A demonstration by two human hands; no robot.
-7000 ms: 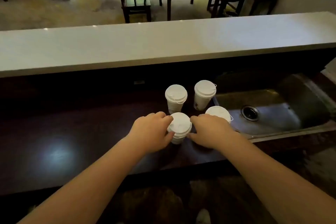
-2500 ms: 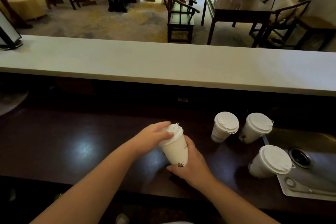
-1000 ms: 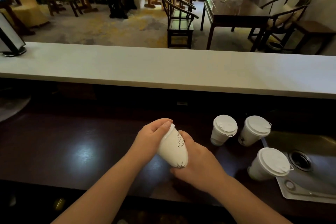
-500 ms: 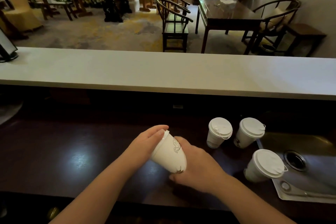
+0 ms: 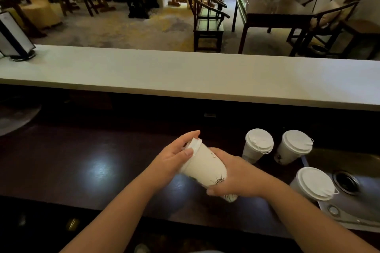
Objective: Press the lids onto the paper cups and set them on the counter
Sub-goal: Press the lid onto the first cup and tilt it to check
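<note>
A white paper cup (image 5: 207, 167) with a white lid (image 5: 193, 145) is held tilted to the left above the dark lower worktop (image 5: 82, 166). My right hand (image 5: 236, 176) grips the cup's body near its base. My left hand (image 5: 172, 156) wraps its fingers and thumb over the lid's rim. Three more lidded cups stand to the right: one (image 5: 257, 146) and another (image 5: 293, 147) side by side, and a third (image 5: 312, 184) at the sink's edge. The pale raised counter (image 5: 185, 74) runs across behind them.
A steel sink (image 5: 353, 189) with a drain lies at the right. A black-framed sign stand (image 5: 12, 41) sits on the counter's far left. Beyond the counter are wooden chairs (image 5: 207, 20) and a dark table (image 5: 271, 8).
Since half a second ago the cup has tilted a little further left and my left thumb has shifted on the lid's rim. The three other cups have not moved.
</note>
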